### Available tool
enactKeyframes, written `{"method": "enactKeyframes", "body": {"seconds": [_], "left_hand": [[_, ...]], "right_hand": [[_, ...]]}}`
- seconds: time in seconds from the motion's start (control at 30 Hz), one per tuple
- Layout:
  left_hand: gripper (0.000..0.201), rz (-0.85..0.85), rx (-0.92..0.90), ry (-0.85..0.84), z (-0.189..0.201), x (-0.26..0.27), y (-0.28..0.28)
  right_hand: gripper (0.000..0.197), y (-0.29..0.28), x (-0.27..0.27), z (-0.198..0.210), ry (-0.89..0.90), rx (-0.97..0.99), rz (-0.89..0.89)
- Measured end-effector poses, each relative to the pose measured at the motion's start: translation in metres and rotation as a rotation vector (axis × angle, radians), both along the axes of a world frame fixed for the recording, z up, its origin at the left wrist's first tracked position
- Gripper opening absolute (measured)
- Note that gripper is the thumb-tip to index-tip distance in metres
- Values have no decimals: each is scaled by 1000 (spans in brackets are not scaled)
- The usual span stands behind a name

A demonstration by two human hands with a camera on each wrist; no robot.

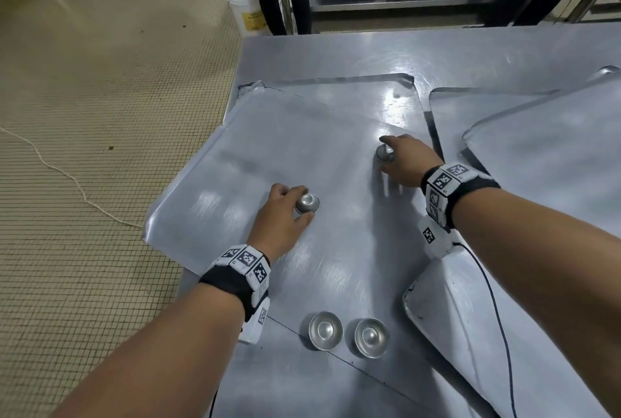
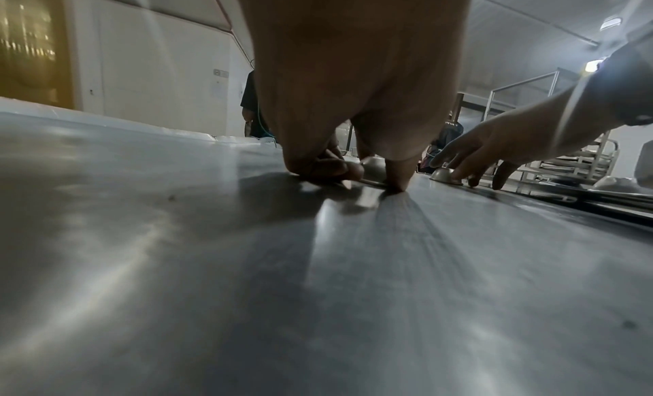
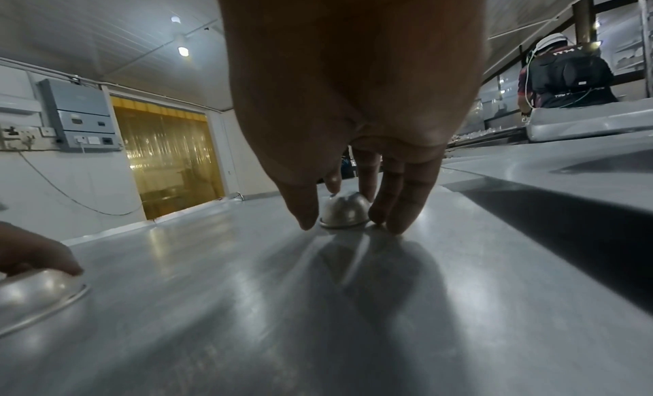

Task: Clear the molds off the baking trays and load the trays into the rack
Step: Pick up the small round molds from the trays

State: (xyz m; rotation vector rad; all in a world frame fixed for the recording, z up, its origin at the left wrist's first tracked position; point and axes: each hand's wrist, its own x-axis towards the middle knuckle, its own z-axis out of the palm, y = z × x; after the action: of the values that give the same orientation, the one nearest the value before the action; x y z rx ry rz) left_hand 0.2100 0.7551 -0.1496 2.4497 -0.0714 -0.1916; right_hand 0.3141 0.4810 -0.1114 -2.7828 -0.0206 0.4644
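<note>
Left hand pinching inverted mold mid-tray; right hand pinching second mold, farther right. Both dome-up on baking tray, probably for lifting clear. Two molds rim-up on near bench, likely the drop spot.

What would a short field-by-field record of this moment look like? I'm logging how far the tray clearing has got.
surface: large flat metal baking tray on a steel table
left hand: fingers curled round a small dome-shaped metal mold, upside down on the tray
right hand: fingertips round a second inverted metal mold, farther back on the tray
near molds: two more round metal molds, open side up, untouched
other trays: further metal trays to the right
rack: tray rack seen only in the left wrist view
</note>
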Motion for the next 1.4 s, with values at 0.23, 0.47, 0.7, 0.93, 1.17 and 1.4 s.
{"method": "enactKeyframes", "body": {"seconds": [0.23, 0.47, 0.7, 0.93, 1.17, 1.4], "left_hand": [[36, 35, -96, 20, -2, -3, 3], [28, 36, -132, 16, 7, -11, 4], [60, -37, -141, 48, 17, -20, 6], [53, -116, -23, 82, 24, -38, 0], [46, -71, -41, 66, 27, -61, -2], [37, -29, -72, 26, 29, -75, -2]], "right_hand": [[35, 7, -2, -5, -63, -39, -13], [33, 15, -29, -3, -74, 43, -9], [45, 30, -68, 4, -60, 86, 40], [34, 35, -109, 9, -69, 114, 33], [33, 35, -142, 14, -44, 218, -33], [30, 38, -157, 10, -56, 278, -105]]}}
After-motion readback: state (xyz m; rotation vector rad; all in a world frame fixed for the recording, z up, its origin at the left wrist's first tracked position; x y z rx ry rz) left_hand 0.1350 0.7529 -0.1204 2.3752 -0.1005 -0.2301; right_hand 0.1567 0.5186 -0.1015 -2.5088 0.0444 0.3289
